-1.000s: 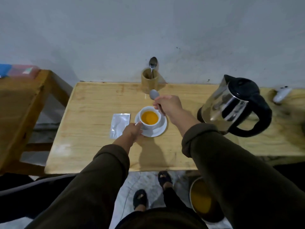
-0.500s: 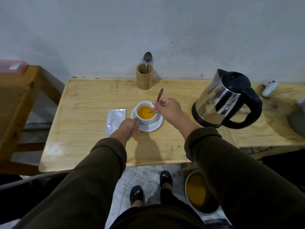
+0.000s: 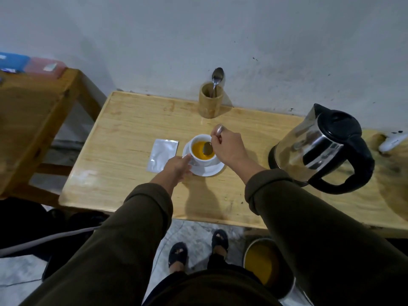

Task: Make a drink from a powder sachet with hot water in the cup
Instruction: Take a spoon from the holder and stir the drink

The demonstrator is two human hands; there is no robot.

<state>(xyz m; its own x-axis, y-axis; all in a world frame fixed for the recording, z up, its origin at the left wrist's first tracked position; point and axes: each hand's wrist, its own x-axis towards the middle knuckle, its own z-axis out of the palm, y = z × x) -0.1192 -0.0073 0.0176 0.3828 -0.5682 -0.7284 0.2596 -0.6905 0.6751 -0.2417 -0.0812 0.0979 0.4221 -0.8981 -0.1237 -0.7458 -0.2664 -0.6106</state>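
Now stirring: right hand point(image 3: 229, 149) pinching spoon point(image 3: 208, 147), bowl dipped in orange drink just below fingertips; left hand point(image 3: 176, 167) fingers pressed to white cup point(image 3: 199, 161) on saucer point(image 3: 207, 171); likely hot, fragile, best steadied low at side.

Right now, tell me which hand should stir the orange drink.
Right hand: it already holds the metal spoon with its bowl in the white cup. Left hand steadies that cup.
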